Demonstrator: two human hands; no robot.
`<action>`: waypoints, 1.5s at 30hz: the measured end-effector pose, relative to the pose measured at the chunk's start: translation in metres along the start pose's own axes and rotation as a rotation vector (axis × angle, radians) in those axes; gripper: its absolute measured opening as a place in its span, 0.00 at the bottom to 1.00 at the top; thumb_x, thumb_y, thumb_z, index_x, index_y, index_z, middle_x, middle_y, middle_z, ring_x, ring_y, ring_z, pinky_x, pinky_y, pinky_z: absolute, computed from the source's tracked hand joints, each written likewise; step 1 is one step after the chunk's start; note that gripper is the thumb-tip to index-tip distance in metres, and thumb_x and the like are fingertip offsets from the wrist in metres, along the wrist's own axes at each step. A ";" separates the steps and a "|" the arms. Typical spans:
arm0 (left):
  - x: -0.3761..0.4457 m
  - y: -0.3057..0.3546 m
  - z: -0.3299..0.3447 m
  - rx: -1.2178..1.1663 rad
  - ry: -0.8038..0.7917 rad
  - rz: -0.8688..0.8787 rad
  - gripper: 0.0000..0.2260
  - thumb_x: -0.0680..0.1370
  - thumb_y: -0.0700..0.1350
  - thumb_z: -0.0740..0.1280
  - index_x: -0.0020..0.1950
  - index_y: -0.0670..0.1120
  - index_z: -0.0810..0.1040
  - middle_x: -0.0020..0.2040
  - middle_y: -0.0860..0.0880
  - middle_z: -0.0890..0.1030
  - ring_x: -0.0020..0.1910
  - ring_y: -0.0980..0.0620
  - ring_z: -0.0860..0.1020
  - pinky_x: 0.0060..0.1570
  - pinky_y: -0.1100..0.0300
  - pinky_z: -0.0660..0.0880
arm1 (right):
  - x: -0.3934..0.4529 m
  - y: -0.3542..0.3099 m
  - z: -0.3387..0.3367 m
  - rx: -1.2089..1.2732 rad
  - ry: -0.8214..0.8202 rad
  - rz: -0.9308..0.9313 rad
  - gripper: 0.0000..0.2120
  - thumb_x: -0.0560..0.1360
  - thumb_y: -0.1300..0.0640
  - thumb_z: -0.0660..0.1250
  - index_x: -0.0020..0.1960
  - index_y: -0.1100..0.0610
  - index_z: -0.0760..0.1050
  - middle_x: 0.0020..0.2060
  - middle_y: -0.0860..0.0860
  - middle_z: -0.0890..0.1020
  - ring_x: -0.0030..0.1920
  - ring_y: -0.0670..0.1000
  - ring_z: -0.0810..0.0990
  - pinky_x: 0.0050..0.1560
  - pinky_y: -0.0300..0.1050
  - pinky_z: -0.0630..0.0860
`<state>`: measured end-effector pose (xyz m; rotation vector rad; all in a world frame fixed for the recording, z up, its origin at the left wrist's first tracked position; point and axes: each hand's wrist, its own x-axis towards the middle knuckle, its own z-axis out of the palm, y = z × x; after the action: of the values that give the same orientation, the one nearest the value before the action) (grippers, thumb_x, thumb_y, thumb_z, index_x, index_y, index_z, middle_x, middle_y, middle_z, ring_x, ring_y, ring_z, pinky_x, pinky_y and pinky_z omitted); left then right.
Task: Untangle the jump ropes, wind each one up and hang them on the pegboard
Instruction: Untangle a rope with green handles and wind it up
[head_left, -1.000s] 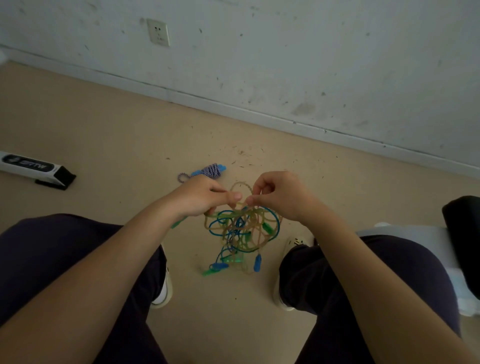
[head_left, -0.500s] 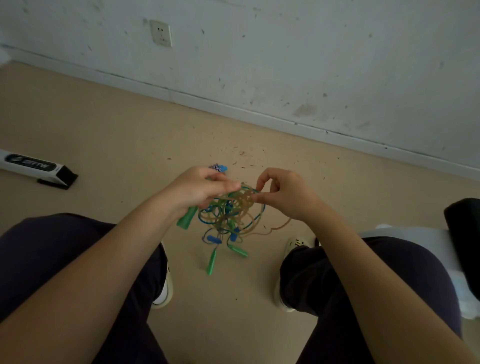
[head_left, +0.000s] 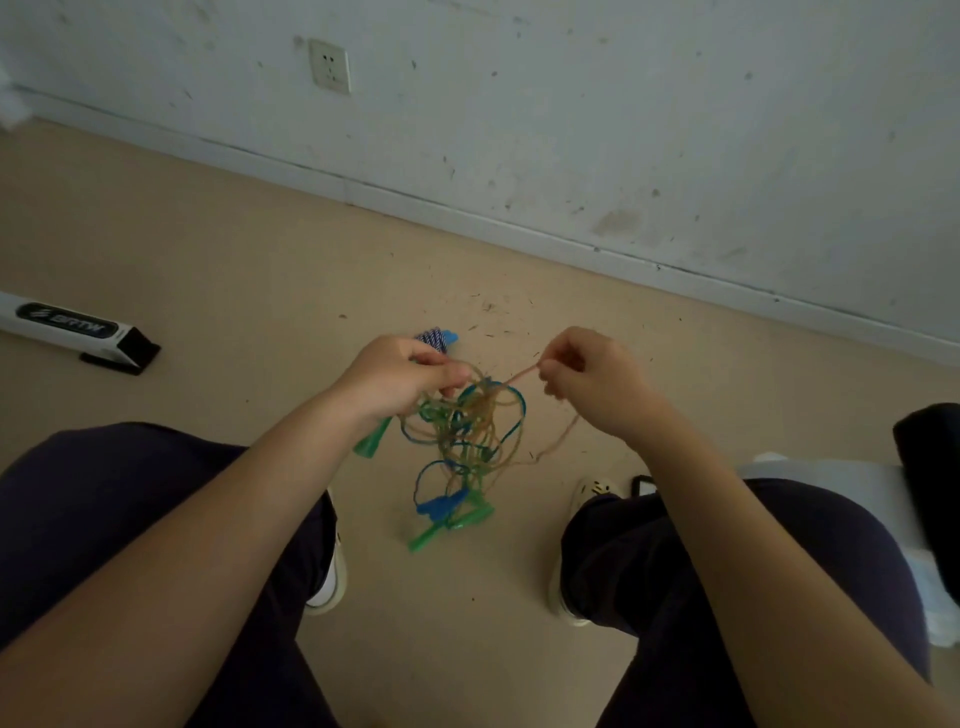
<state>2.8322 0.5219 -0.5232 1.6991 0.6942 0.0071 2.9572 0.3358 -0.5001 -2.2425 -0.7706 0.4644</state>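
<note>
A tangle of thin jump ropes (head_left: 462, 431), blue, green and tan, hangs in the air between my knees. My left hand (head_left: 400, 376) grips the top of the tangle, and a green handle (head_left: 373, 442) sticks out below its palm. My right hand (head_left: 587, 376) pinches a tan rope strand (head_left: 522, 373) and holds it taut out to the right of the tangle. Blue handles (head_left: 439, 505) and green handles (head_left: 452, 525) dangle at the bottom. A blue-and-white wound rope (head_left: 439, 338) lies on the floor behind my left hand, mostly hidden.
I sit with both legs in dark trousers and light shoes on a beige floor. A white and black box (head_left: 78, 332) lies at the left. A white seat (head_left: 831, 473) and a dark object (head_left: 930, 467) are at the right. A wall with a socket (head_left: 330, 65) runs behind.
My right hand has pulled a tan strand out to the right, away from the tangle. The hands have moved apart and the handles hang lower.
</note>
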 end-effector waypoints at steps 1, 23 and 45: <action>-0.001 0.001 0.001 -0.019 -0.024 -0.010 0.06 0.73 0.48 0.76 0.41 0.46 0.85 0.35 0.50 0.84 0.20 0.59 0.64 0.22 0.65 0.60 | -0.001 -0.001 0.003 -0.021 -0.044 0.001 0.03 0.78 0.61 0.65 0.47 0.54 0.75 0.38 0.51 0.80 0.37 0.48 0.78 0.40 0.43 0.74; -0.003 0.007 0.000 0.013 -0.005 0.003 0.14 0.81 0.51 0.66 0.51 0.39 0.78 0.31 0.46 0.82 0.19 0.54 0.64 0.20 0.64 0.61 | -0.009 -0.017 0.007 -0.347 -0.344 -0.034 0.09 0.74 0.45 0.72 0.43 0.51 0.79 0.30 0.42 0.71 0.31 0.40 0.69 0.32 0.37 0.62; -0.008 0.005 0.012 -0.201 -0.151 -0.095 0.18 0.63 0.54 0.79 0.47 0.48 0.80 0.38 0.50 0.80 0.23 0.59 0.65 0.24 0.65 0.61 | -0.005 -0.009 0.010 0.737 -0.059 -0.070 0.04 0.77 0.65 0.67 0.44 0.63 0.80 0.36 0.55 0.84 0.38 0.52 0.82 0.45 0.46 0.81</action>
<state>2.8325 0.5072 -0.5187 1.4571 0.6386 -0.1133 2.9443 0.3430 -0.5000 -1.5169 -0.5772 0.6564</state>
